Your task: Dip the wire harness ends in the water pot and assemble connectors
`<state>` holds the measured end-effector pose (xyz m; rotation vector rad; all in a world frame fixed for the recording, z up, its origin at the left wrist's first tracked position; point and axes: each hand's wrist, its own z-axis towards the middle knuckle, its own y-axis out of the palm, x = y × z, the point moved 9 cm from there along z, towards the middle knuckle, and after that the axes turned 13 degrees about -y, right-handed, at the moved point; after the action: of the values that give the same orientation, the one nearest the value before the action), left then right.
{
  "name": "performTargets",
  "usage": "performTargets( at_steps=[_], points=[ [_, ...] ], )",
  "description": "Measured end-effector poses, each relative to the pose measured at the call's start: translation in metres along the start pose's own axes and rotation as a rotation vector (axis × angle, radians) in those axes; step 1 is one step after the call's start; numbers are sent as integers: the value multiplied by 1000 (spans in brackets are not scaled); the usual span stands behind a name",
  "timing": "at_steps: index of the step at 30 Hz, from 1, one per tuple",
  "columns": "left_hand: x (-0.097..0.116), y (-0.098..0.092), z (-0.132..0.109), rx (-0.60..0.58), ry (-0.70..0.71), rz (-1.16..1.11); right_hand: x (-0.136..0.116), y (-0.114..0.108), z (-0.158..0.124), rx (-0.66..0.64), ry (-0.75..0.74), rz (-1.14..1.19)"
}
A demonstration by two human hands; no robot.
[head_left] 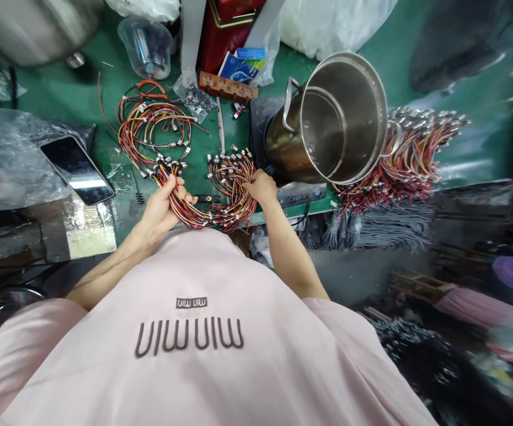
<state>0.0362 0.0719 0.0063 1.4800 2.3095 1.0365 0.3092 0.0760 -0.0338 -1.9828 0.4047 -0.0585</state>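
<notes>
Red, yellow and black wires are bunched into one thin, bendy wire bundle (220,220) with small silver plugs at the ends. It is bent like a U at the near edge of the green table (61,89), just beyond the pink shirt (203,367). The left side of the U is wrapped by the left hand (161,210), whose fingers (177,184) are curled tight around it. The right side is touched by the right hand (263,186). Its fingers are hidden among the plug ends, so it cannot be told if they are closed.

A looser tangle of wires (149,121) is spread just beyond the left hand. A shiny round steel pot (340,118), tipped on its side, is close to the right hand on the far right, and little bare table is left between them. A flat black phone (77,170) is laid well to the left.
</notes>
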Motion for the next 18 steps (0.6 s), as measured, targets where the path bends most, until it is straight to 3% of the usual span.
performTargets(
  at_steps=[4,11,18],
  points=[
    [-2,-1,2,0,-32,-26,2,3,4,-8,0,60],
    [2,-6,3,-8,-28,-65,2,-3,4,91,-28,82],
    [1,-6,3,-14,-45,-74,-20,-12,-4,227,-232,-3]
  ],
)
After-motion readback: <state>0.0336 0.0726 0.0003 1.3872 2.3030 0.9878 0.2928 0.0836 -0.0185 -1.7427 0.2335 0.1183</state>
